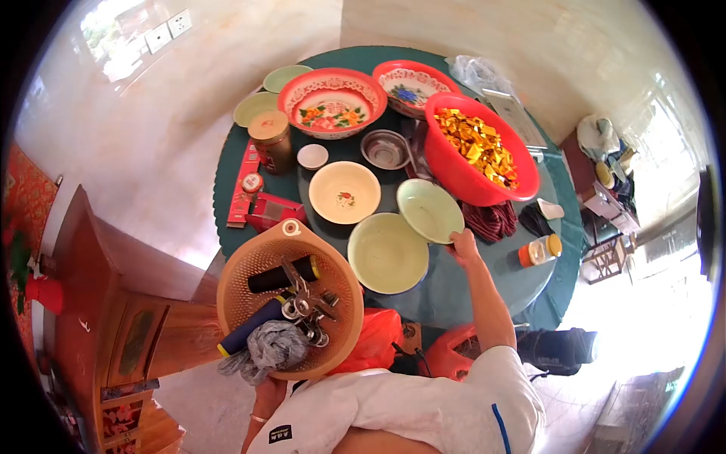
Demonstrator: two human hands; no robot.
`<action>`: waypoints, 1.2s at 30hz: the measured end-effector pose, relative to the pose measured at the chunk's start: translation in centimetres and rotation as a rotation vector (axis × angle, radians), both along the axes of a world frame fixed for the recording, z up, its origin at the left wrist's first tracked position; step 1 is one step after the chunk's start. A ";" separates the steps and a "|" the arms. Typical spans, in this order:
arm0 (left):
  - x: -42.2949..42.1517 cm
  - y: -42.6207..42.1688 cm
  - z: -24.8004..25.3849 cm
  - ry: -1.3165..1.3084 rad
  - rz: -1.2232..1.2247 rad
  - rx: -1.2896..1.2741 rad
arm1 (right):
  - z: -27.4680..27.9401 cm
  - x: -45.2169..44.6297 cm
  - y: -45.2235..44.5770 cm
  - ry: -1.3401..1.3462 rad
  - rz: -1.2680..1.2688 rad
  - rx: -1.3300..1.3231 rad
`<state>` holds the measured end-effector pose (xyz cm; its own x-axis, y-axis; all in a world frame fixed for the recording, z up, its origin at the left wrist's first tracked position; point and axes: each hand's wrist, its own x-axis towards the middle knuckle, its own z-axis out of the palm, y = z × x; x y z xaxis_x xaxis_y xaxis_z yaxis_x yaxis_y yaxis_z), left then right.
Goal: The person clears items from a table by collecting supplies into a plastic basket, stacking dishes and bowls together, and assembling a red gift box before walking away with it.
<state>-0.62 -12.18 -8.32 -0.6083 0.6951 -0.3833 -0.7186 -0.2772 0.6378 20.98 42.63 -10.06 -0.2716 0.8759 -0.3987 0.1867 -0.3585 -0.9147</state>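
Observation:
My right hand [462,247] grips the near rim of a pale green bowl [429,210], which is tilted and overlaps the edge of a larger pale green bowl [388,253]. My left hand [270,393] is at the near edge of an orange perforated plastic basket [344,303] and supports it in front of the table; the fingers are hidden behind it. In the basket lie dark rolls [283,274], a metal corkscrew-like tool [302,303] and a crumpled grey plastic bag [277,344]. A cream bowl [345,192] with a flower print stands beside the green bowls.
Red-rimmed enamel basins [333,77], a red tub [454,168] of gold-wrapped pieces, a lidded canister [271,144], a steel bowl [386,150] and an orange-lidded jar [540,250] stand on the green-covered table [499,281]. A wooden cabinet [91,303] is on the left.

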 end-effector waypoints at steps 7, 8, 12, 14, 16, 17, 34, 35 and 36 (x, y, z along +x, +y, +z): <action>-1.0 0.8 0.4 -0.019 -0.051 0.042 | 4.7 1.9 -5.1 -0.173 -0.106 0.194; -1.2 0.7 -0.4 -0.021 -0.062 0.041 | 5.1 2.1 -5.6 -0.172 -0.114 0.180; -1.3 2.2 0.1 -0.033 -0.105 -0.018 | 2.8 4.7 -5.5 -0.118 -0.211 0.078; -1.3 3.9 2.3 0.835 -0.388 -0.257 | 0.5 6.3 -4.7 -0.097 -0.267 0.030; -1.3 5.6 2.0 1.270 -0.522 -0.305 | -0.4 6.1 -4.5 -0.121 -0.336 0.066; -1.3 6.6 1.0 1.261 -0.525 -0.241 | -0.7 6.0 -4.4 -0.133 -0.375 0.083; 9.3 29.6 10.7 0.151 -0.977 0.001 | 15.1 18.5 -6.0 0.495 -0.023 -0.071; 9.5 31.1 10.3 0.131 -1.009 -0.003 | 15.0 19.7 -6.1 0.367 0.002 0.059; 9.8 32.5 10.1 0.111 -1.042 -0.005 | 16.4 19.3 -7.3 0.136 0.001 0.228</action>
